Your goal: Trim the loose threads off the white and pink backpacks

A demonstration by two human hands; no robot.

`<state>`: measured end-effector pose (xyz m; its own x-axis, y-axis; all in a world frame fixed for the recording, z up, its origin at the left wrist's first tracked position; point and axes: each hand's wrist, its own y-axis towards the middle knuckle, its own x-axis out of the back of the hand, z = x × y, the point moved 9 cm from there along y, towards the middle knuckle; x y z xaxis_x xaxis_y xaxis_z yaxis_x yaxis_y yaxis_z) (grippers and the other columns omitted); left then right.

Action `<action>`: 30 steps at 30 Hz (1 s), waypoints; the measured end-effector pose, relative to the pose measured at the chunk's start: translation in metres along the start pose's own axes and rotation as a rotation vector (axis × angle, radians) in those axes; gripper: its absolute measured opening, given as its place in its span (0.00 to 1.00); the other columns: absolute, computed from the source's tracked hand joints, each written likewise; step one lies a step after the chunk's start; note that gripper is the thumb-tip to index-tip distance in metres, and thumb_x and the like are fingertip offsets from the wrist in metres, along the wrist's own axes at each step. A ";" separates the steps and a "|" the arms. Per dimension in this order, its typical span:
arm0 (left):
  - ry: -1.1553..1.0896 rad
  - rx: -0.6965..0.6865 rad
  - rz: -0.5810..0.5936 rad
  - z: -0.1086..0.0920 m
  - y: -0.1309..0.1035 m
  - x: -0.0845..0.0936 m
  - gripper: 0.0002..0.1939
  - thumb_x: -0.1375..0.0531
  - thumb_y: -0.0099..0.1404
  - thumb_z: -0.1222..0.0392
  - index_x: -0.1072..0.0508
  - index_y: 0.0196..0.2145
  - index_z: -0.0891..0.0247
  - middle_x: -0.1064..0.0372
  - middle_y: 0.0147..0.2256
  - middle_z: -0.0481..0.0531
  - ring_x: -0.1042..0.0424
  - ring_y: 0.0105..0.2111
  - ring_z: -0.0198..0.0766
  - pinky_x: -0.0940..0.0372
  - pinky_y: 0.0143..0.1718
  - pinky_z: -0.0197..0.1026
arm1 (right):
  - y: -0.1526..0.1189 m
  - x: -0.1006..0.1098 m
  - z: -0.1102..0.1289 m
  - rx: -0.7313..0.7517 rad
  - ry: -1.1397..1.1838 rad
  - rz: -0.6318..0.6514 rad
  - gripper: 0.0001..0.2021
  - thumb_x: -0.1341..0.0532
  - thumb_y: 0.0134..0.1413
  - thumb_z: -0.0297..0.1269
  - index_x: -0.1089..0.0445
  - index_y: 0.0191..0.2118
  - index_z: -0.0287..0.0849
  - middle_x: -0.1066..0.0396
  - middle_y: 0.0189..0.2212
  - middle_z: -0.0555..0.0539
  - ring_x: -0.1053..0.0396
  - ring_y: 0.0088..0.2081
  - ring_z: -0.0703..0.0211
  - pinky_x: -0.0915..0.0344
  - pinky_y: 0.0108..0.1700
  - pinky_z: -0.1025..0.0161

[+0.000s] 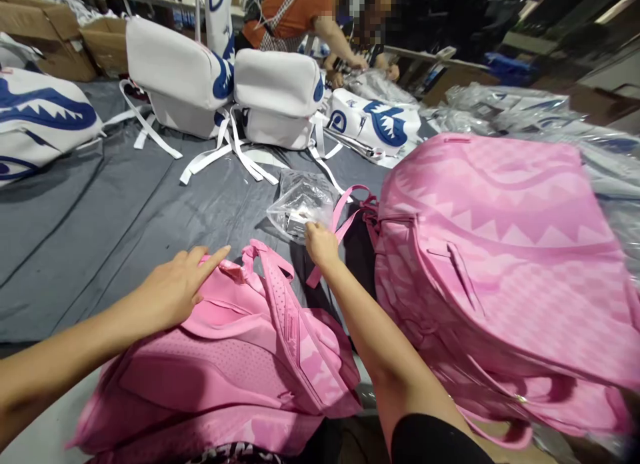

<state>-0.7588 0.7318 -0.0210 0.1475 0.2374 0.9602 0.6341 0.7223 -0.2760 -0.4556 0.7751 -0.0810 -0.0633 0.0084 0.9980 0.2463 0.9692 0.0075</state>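
In front of me a pink backpack [240,364] lies with its padded, dotted back panel and straps facing up. My left hand [177,287] rests on its top edge, fingers stretched out over the pink fabric. Beyond the backpack, my right hand [320,243] reaches to a clear plastic bag [305,194] on the grey cloth, fingers closed at its near edge beside a small white item. A second pink backpack [515,251], with a tooth pattern, stands to the right, its strap trailing near my right wrist.
White backpacks with blue patterns [280,84] stand along the far side of the grey-covered table [100,231]. Plastic-wrapped bags [510,107] lie at the back right. Cardboard boxes [45,34] are at the far left. A person in orange [295,14] leans over the far edge.
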 end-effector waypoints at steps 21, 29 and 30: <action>0.009 0.008 0.014 0.001 0.005 0.003 0.42 0.42 0.66 0.57 0.58 0.72 0.52 0.45 0.64 0.61 0.33 0.55 0.52 0.32 0.49 0.48 | -0.014 0.038 -0.006 0.017 0.278 -0.191 0.17 0.50 0.67 0.33 0.25 0.47 0.36 0.25 0.43 0.39 0.30 0.44 0.51 0.37 0.42 0.60; 0.094 0.077 0.018 -0.010 0.002 0.006 0.58 0.33 0.58 0.60 0.69 0.72 0.55 0.50 0.66 0.68 0.32 0.52 0.58 0.31 0.42 0.47 | -0.119 0.113 0.077 0.383 1.020 -0.177 0.09 0.39 0.55 0.37 0.23 0.37 0.40 0.23 0.31 0.47 0.27 0.31 0.58 0.33 0.35 0.64; 0.077 0.078 0.006 -0.010 0.000 0.008 0.58 0.33 0.58 0.60 0.69 0.72 0.55 0.51 0.67 0.68 0.32 0.53 0.59 0.31 0.44 0.48 | -0.130 0.120 0.092 0.446 0.979 -0.156 0.09 0.40 0.56 0.35 0.22 0.37 0.40 0.22 0.30 0.47 0.27 0.30 0.58 0.34 0.34 0.64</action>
<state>-0.7501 0.7276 -0.0134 0.2108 0.1938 0.9581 0.5727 0.7698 -0.2817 -0.5836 0.6729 0.0316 0.7840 -0.1308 0.6068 -0.0835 0.9465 0.3118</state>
